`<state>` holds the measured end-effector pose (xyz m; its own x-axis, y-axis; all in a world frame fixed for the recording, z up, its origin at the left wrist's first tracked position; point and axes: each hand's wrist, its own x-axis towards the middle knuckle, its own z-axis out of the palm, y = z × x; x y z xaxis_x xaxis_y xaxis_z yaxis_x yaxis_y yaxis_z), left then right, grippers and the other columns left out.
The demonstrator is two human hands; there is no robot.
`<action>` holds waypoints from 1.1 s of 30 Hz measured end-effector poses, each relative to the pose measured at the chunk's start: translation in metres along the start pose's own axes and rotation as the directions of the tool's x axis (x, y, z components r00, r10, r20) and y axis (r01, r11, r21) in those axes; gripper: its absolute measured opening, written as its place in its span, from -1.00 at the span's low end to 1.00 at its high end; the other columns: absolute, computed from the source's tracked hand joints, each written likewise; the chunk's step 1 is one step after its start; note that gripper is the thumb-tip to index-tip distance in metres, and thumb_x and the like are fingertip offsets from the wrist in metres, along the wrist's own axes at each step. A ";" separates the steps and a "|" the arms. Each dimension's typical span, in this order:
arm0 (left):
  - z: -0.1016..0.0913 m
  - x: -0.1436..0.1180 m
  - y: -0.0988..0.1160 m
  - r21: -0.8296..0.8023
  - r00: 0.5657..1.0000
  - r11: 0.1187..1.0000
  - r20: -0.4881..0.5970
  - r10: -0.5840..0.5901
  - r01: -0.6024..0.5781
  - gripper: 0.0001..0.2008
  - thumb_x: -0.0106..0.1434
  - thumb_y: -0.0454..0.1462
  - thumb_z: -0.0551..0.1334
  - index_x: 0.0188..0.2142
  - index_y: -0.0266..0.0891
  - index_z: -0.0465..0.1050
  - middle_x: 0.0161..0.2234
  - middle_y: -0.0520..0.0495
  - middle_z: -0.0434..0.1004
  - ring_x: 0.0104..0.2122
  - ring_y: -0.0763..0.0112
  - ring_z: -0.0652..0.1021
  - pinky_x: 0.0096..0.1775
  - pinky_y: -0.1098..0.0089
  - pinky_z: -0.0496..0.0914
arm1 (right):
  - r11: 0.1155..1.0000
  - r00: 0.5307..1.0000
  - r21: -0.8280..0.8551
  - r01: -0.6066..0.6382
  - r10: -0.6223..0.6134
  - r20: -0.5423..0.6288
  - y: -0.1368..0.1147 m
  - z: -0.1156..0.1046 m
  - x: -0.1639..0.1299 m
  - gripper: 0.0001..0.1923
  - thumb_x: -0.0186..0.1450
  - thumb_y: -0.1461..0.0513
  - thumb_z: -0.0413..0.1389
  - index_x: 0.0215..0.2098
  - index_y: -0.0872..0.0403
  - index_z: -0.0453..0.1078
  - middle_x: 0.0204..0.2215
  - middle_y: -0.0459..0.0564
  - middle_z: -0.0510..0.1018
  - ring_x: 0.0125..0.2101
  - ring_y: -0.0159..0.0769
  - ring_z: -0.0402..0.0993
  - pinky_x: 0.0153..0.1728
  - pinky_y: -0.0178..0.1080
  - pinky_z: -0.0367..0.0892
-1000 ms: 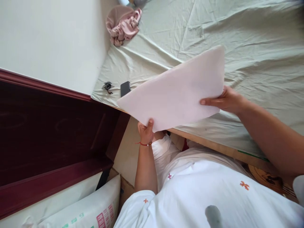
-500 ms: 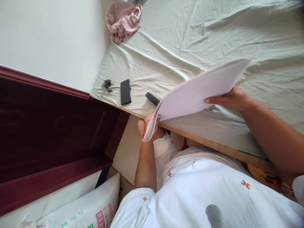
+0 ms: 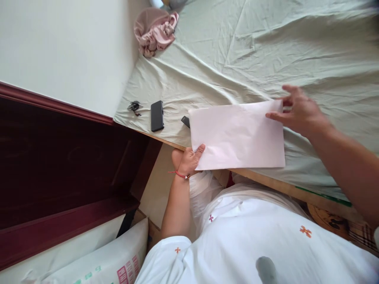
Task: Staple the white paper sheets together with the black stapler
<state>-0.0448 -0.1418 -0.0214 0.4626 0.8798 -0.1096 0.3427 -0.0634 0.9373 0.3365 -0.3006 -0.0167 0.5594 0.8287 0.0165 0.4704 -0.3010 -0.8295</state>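
Note:
A stack of blank white paper (image 3: 237, 138) lies over the near edge of the cloth-covered surface. My left hand (image 3: 190, 159), a red string round its wrist, grips the lower left corner with the thumb on top and the fingers hidden beneath. At the upper right corner is my right hand (image 3: 302, 110), fingers spread, the thumb over the sheet by its right edge. Whether those fingertips touch the paper I cannot tell. A slim black object (image 3: 185, 120) pokes out from behind the paper's left edge, mostly covered.
On the wrinkled pale green cloth (image 3: 213, 75) lie a black phone (image 3: 156, 116), a small dark tangled item (image 3: 135, 107) and a bunched pink cloth (image 3: 155, 31). A dark red wooden panel (image 3: 65, 157) stands at left, with a printed white sack (image 3: 109, 256) below it.
The paper has come down from a tilted, curved position to lie nearly flat, covering more of the black object. My right hand has loosened its hold and spread its fingers.

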 end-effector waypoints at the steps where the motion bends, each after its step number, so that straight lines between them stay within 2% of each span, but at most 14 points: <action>1: 0.000 -0.001 0.002 0.001 0.998 0.999 0.054 -0.035 0.035 -0.34 0.16 0.37 0.56 -0.27 -0.19 0.81 -0.31 -0.21 0.84 -0.22 -0.05 0.82 -0.23 0.20 0.75 | 0.990 0.998 -0.139 0.008 -0.017 -0.061 -0.007 -0.004 0.001 0.14 0.26 -0.01 0.51 0.68 0.04 0.21 0.36 0.38 0.60 0.27 0.29 0.62 0.30 0.31 0.54; 2: 0.001 -0.002 0.003 0.002 0.992 0.998 0.105 -0.068 0.068 -0.35 0.16 0.35 0.57 -0.29 -0.19 0.81 -0.33 -0.19 0.82 -0.27 -0.01 0.80 -0.30 0.21 0.72 | 0.964 0.992 -0.258 0.072 -0.096 -0.082 -0.016 -0.007 0.001 0.14 0.28 -0.02 0.48 0.69 0.08 0.20 0.48 0.41 0.49 0.44 0.38 0.45 0.41 0.36 0.41; 4: 0.003 -0.003 0.007 -0.010 0.975 0.993 0.189 -0.113 0.117 -0.41 0.17 0.31 0.59 -0.31 -0.17 0.79 -0.36 -0.15 0.79 -0.36 0.07 0.74 -0.37 0.22 0.67 | 0.901 0.966 -0.351 0.256 -0.246 0.074 -0.035 -0.012 0.002 -0.08 0.43 -0.09 0.32 0.64 0.07 0.32 0.55 0.36 0.42 0.55 0.39 0.29 0.52 0.36 0.24; 6: 0.004 -0.001 0.009 -0.029 0.957 0.990 0.262 -0.125 0.137 -0.45 0.19 0.27 0.61 -0.32 -0.16 0.78 -0.38 -0.12 0.76 -0.41 0.13 0.69 -0.41 0.22 0.63 | 0.887 0.901 -0.251 0.389 -0.308 0.307 -0.050 -0.013 0.006 -0.20 0.48 -0.13 0.20 0.57 0.05 0.42 0.39 0.30 0.61 0.39 0.31 0.52 0.40 0.26 0.39; 8: 0.006 0.002 0.011 -0.034 0.942 0.989 0.311 -0.125 0.143 -0.47 0.17 0.23 0.64 -0.35 -0.17 0.76 -0.42 -0.10 0.72 -0.43 0.13 0.67 -0.44 0.21 0.60 | 0.886 0.825 -0.156 0.436 -0.325 0.462 -0.057 -0.011 0.010 -0.35 0.44 -0.16 0.21 0.35 -0.04 0.61 0.05 0.15 0.78 0.04 0.16 0.71 0.12 0.11 0.55; 10: 0.008 0.004 0.012 -0.056 0.939 0.984 0.312 -0.143 0.169 -0.47 0.12 0.21 0.67 -0.38 -0.19 0.73 -0.47 -0.09 0.67 -0.42 0.11 0.68 -0.41 0.18 0.61 | 0.915 0.795 -0.099 0.391 -0.281 0.538 -0.057 -0.009 0.012 -0.58 0.42 -0.18 0.24 -0.04 -0.09 0.69 -0.33 -0.02 0.70 -0.32 -0.07 0.62 -0.16 -0.04 0.50; 13: 0.012 0.004 0.015 -0.229 0.962 0.946 0.200 -0.187 0.231 -0.40 0.11 0.26 0.66 -0.36 -0.22 0.70 -0.49 -0.06 0.61 -0.36 0.12 0.70 -0.32 0.20 0.63 | 0.978 0.847 -0.042 0.204 -0.155 0.509 -0.054 -0.007 0.009 -0.54 0.43 -0.19 0.30 -0.41 -0.04 0.55 -0.56 -0.10 0.45 -0.50 -0.26 0.37 -0.36 -0.14 0.34; 17: 0.026 -0.009 0.017 -0.542 0.961 0.823 -0.093 -0.260 0.170 -0.35 0.20 0.33 0.57 -0.24 -0.19 0.64 -0.46 0.06 0.56 -0.50 0.46 0.55 -0.49 0.46 0.43 | 0.984 0.927 0.140 -0.115 0.055 0.371 -0.051 -0.005 -0.008 -0.52 0.37 -0.21 0.39 -0.38 -0.02 0.55 -0.49 -0.07 0.51 -0.49 -0.26 0.38 -0.46 -0.17 0.29; 21: 0.051 -0.024 0.015 -0.642 0.914 0.726 -0.094 -0.395 0.248 -0.36 0.21 0.32 0.57 -0.36 -0.17 0.50 -0.61 0.17 0.35 -0.56 0.49 0.50 -0.51 0.51 0.40 | 0.939 0.926 0.264 -0.220 0.116 0.358 -0.052 0.004 -0.022 -0.51 0.32 -0.21 0.44 -0.36 -0.02 0.51 -0.47 -0.05 0.51 -0.51 -0.31 0.36 -0.54 -0.22 0.20; 23: 0.065 -0.027 0.015 -0.652 0.898 0.719 -0.132 -0.421 0.241 -0.45 0.25 0.23 0.61 -0.27 -0.17 0.59 -0.55 0.11 0.50 -0.43 0.38 0.65 -0.35 0.44 0.56 | 0.946 0.928 0.255 -0.201 0.100 0.359 -0.053 0.010 -0.025 -0.48 0.33 -0.21 0.43 -0.39 -0.02 0.46 -0.51 -0.07 0.45 -0.54 -0.35 0.29 -0.57 -0.25 0.12; 25: 0.076 -0.026 0.017 -0.672 0.887 0.712 -0.182 -0.425 0.203 -0.52 0.31 0.13 0.61 -0.13 -0.19 0.67 -0.30 -0.05 0.77 -0.17 0.23 0.78 -0.08 0.32 0.68 | 0.957 0.931 0.232 -0.174 0.083 0.355 -0.053 0.014 -0.024 -0.42 0.35 -0.21 0.42 -0.45 -0.02 0.34 -0.55 -0.10 0.36 -0.57 -0.39 0.21 -0.59 -0.27 0.06; 28: 0.082 -0.021 0.016 -0.683 0.892 0.715 -0.219 -0.395 0.149 -0.54 0.36 0.08 0.59 -0.03 -0.21 0.70 -0.04 -0.19 0.85 0.04 0.13 0.79 0.15 0.21 0.66 | 0.965 0.922 0.193 -0.175 0.092 0.376 -0.048 0.016 -0.018 -0.37 0.39 -0.22 0.39 -0.48 -0.02 0.26 -0.58 -0.11 0.32 -0.59 -0.41 0.17 -0.61 -0.28 0.03; 31: 0.073 -0.015 0.007 -0.612 0.919 0.780 -0.216 -0.328 0.135 -0.53 0.33 0.11 0.58 -0.07 -0.19 0.65 -0.23 -0.06 0.79 -0.23 0.29 0.75 -0.07 0.31 0.66 | 0.946 0.893 0.192 -0.261 0.161 0.421 -0.039 0.017 -0.010 -0.44 0.39 -0.18 0.41 -0.47 -0.01 0.36 -0.56 -0.07 0.43 -0.60 -0.39 0.27 -0.63 -0.28 0.11; 33: 0.059 -0.007 -0.002 -0.485 0.939 0.870 -0.255 -0.231 0.082 -0.57 0.33 0.08 0.58 -0.15 -0.16 0.58 -0.42 0.10 0.61 -0.49 0.47 0.56 -0.34 0.44 0.52 | 0.916 0.865 0.209 -0.343 0.221 0.450 -0.033 0.017 -0.003 -0.49 0.38 -0.13 0.43 -0.46 -0.01 0.42 -0.53 -0.03 0.51 -0.59 -0.36 0.35 -0.64 -0.27 0.19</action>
<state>-0.0005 -0.1758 -0.0422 0.1465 0.9610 -0.2347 -0.0606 0.2456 0.9675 0.3076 -0.2851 0.0010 0.2813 0.8628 -0.4200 0.0966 -0.4609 -0.8822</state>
